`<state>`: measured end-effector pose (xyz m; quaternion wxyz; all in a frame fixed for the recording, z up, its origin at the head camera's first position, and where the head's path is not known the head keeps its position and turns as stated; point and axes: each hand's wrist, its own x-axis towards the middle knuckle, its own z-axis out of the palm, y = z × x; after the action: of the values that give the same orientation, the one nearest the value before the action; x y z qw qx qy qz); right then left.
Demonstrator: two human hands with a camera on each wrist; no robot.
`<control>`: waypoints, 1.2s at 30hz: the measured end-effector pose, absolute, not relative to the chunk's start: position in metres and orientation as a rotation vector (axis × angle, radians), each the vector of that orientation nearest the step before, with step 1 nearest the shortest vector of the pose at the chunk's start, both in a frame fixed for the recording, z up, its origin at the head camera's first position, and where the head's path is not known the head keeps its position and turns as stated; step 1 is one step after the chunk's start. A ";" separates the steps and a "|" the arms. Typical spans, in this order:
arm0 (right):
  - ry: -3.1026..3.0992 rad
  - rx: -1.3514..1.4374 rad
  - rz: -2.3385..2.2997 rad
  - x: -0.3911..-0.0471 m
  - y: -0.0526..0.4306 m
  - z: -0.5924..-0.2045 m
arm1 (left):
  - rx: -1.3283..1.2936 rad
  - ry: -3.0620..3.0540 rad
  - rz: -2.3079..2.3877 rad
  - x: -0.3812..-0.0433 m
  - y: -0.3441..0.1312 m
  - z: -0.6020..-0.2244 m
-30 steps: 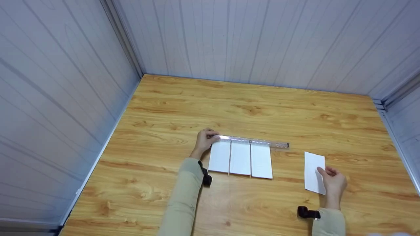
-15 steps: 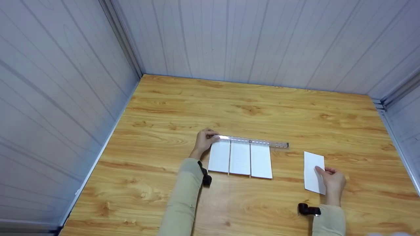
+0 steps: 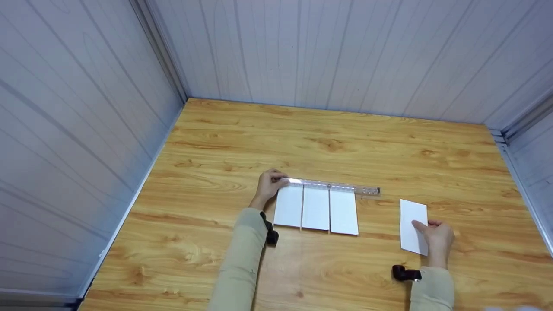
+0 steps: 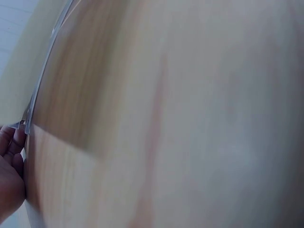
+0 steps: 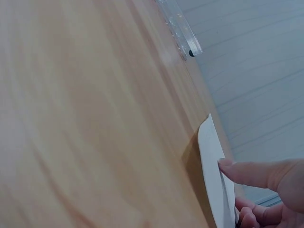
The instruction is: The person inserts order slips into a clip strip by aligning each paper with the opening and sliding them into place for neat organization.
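My left hand (image 3: pixel 268 185) pinches the left end of a clear plastic strip (image 3: pixel 367 191) that looks like a ruler. Under it, side by side with narrow gaps, lie three white paper pieces: a left one (image 3: pixel 288 206), a middle one (image 3: pixel 316 209) and a right one (image 3: pixel 344 212). The strip lies along their far edges and sticks out past the right one. Apart from these, my right hand (image 3: pixel 440 239) holds a fourth white paper piece (image 3: pixel 410 218) by its right edge, thumb on top. In the right wrist view this paper (image 5: pixel 213 166) bows above the table, its shadow beside it.
The wood-grain table (image 3: pixel 328 138) reaches back to a pale panelled wall (image 3: pixel 281 52). Another panel (image 3: pixel 77 121) stands along the left side, and one more (image 3: pixel 533 160) at the right. A small black camera (image 3: pixel 404 273) juts from the right wrist.
My right hand has shifted slightly left, its thumb further onto the paper. The left hand, strip and three paper pieces stay in place.
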<state>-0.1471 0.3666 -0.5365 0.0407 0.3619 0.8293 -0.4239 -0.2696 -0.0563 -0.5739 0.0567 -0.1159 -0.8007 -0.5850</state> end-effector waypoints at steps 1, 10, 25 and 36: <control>2.543 1.105 -1.300 -0.147 0.367 -0.536 | -0.350 -2.430 -1.776 -0.270 -0.056 -0.574; 2.564 1.104 -1.305 -0.147 0.366 -0.539 | -0.386 -2.381 -1.844 -0.258 -0.055 -0.551; 2.627 1.068 -1.272 -0.147 0.362 -0.539 | -0.402 -2.385 -1.835 -0.252 -0.054 -0.539; 2.642 1.071 -1.295 -0.144 0.365 -0.537 | -0.396 -2.386 -1.780 -0.267 -0.056 -0.568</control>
<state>-0.1437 0.3646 -0.5371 0.0050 0.3421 0.8437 -0.4136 -0.2672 -0.0560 -0.5684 0.0694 -0.1315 -0.7926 -0.5913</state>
